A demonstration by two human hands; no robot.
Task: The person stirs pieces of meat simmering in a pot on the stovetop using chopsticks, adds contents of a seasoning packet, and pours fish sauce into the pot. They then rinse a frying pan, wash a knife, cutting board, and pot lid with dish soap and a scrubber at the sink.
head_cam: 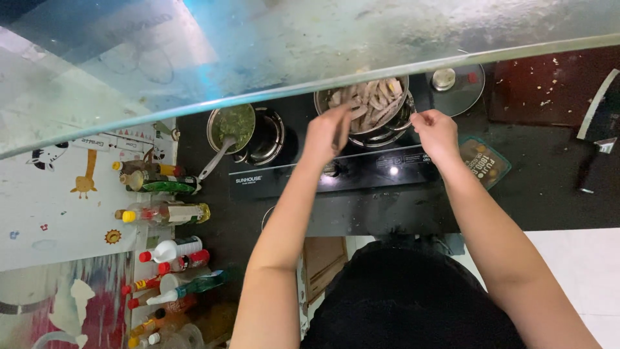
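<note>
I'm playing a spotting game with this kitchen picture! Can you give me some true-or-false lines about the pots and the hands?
1. The pot of shrimp sits on the right burner of the stove. True.
2. The left hand is resting on the bottles. False: it reaches over the shrimp pot's rim with a utensil.
3. The small pot holds something green, with a ladle in it. True.
4. The right hand holds the glass lid. False: it is at the shrimp pot's side; the lid lies behind it on the counter.
5. The bottles stand right of the stove. False: they are left.
</note>
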